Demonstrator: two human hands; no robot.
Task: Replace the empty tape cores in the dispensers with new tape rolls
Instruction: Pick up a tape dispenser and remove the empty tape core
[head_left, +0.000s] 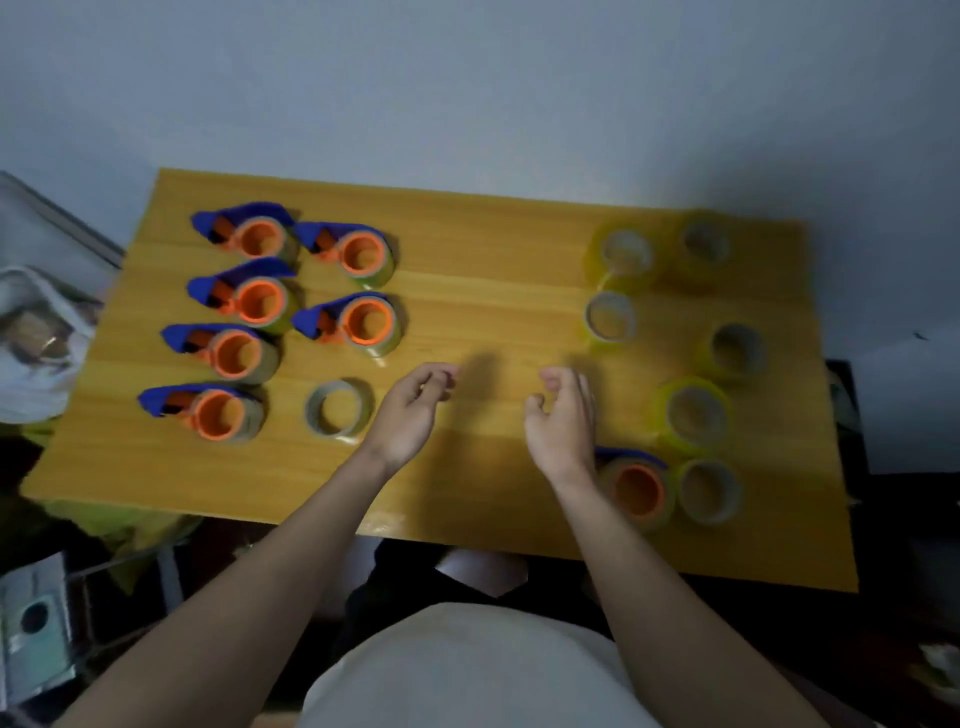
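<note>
Six dispensers (244, 236): on the left side of the yellow table (493, 291), in two rows, blue handles pointing left and away, orange hubs facing up.
One more dispenser (636, 486): near edge on the right, just beside the right wrist, orange hub up, blue part toward the far side.
Loose ring (338, 410): lying flat, hole up, just left of the left hand; thin and grey, likely an empty core.
New rolls (693, 413): yellowish, lying flat on the right side, holes up, spread from far edge to near edge.
Left hand (410, 410): over the middle of the table, fingers loosely curled, holding nothing.
Right hand (563, 415): over the middle too, fingers loosely curled and a bit apart, holding nothing.
Nearest thing to right hand: the lone dispenser, down by the wrist, toward the body and a little right.
Nearest thing to left hand: the loose ring, straight to the left.
Long way of the lone dispenser: hard to tell, partly hidden by the wrist and blurred.
Likely next: right hand reaching back for the lone dispenser, or out to a new roll.
Blur: small details too soft to read.
</note>
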